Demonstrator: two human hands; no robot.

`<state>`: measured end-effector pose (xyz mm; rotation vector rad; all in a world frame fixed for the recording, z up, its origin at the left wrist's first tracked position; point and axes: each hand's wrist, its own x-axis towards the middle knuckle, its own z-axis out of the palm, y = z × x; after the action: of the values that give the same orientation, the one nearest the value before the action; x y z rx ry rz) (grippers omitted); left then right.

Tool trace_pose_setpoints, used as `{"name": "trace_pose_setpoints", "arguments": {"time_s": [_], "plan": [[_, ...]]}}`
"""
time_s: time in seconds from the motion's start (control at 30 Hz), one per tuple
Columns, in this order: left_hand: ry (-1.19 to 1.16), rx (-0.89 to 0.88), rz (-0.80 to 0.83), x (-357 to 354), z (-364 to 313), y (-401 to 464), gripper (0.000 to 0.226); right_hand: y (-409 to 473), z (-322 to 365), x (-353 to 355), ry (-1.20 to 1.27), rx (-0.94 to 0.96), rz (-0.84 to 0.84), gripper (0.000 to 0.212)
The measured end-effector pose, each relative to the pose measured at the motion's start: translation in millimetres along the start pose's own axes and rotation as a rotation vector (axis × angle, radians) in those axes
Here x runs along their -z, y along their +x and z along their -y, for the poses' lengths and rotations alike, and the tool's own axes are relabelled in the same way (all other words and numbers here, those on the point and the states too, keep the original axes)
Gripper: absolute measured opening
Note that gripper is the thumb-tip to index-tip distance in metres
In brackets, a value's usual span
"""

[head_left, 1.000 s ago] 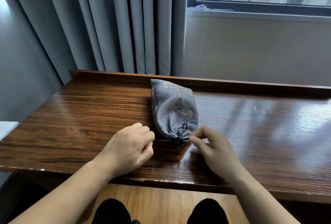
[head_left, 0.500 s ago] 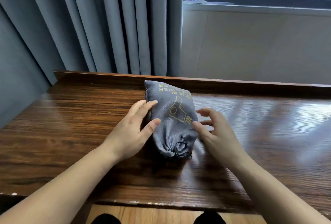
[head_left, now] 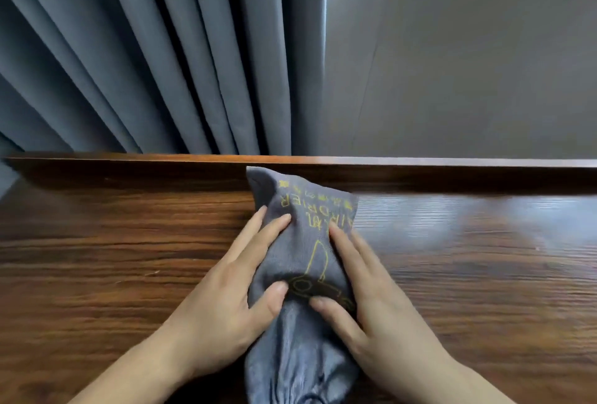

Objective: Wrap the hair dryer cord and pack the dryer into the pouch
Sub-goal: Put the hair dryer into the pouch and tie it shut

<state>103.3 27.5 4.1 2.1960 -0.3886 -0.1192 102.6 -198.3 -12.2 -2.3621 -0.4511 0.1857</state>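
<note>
A grey fabric pouch (head_left: 307,222) with yellow hair-dryer print lies lengthwise on the wooden table (head_left: 113,258). Its far end touches the raised back ledge, and its gathered end points toward me at the bottom edge. The pouch bulges; the dryer and its cord are hidden inside. My left hand (head_left: 226,300) lies along the pouch's left side with straight fingers and its thumb pressing on top. My right hand (head_left: 371,300) mirrors it on the right side. A dark, blurred loop, perhaps the drawstring (head_left: 307,287), sits between my thumbs.
A raised wooden ledge (head_left: 129,168) runs along the table's back edge. Grey curtains (head_left: 145,48) hang behind it on the left and a plain grey wall (head_left: 452,64) stands on the right. Bare tabletop extends to both sides of the pouch.
My hands left the drawstring at the pouch's near end, moved up onto its sides, and now press it from both sides. The pouch has slid back against the ledge and the view has moved closer.
</note>
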Motion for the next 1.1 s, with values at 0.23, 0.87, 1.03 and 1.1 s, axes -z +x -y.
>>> {"name": "trace_pose_setpoints", "arguments": {"time_s": [0.23, 0.87, 1.03, 1.1], "plan": [[0.186, 0.166, 0.102, 18.6, -2.6, -5.1, 0.077, 7.8, 17.9, 10.6, -0.025, -0.179, 0.025, 0.087], [0.0, 0.429, 0.281, 77.7, -13.7, -19.0, 0.09, 26.2, 119.4, -1.1, 0.064, -0.396, 0.265, 0.102], [-0.09, 0.535, 0.285, 110.4, 8.3, -41.7, 0.087, 42.3, 148.0, -19.6, 0.022, -0.335, 0.322, 0.096], [-0.124, 0.574, 0.265, 120.1, 12.7, -47.2, 0.084, 45.9, 155.6, -23.0, 0.036, -0.322, 0.313, 0.094]]}}
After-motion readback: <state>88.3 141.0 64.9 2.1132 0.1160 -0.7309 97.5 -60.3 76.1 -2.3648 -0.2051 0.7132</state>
